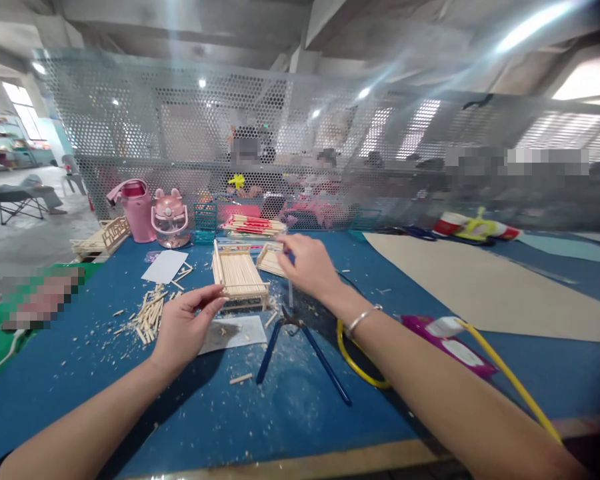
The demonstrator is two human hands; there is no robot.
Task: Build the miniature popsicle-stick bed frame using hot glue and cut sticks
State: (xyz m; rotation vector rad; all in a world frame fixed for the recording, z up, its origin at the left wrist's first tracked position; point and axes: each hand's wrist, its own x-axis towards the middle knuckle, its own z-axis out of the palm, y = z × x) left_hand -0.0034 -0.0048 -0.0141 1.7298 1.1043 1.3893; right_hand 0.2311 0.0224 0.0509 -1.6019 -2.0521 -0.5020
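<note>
A miniature bed made of pale wooden sticks stands on the blue table, with slats and low railings. My left hand pinches its near left corner between thumb and forefinger. Right of the bed, my right hand is closed with fingers curled downward; what its fingertips hold is hidden. Partly behind those fingers lies a smaller stick panel. Blue-handled pliers rest with jaws apart in front of the bed. A white card lies below it, and cut stick pieces are heaped at left.
A perforated metal screen rises behind the table. Along it stand a pink flask, a pink bottle and red-tipped sticks. Brown paper, a purple packet and a yellow tube lie right. Another stick model sits left.
</note>
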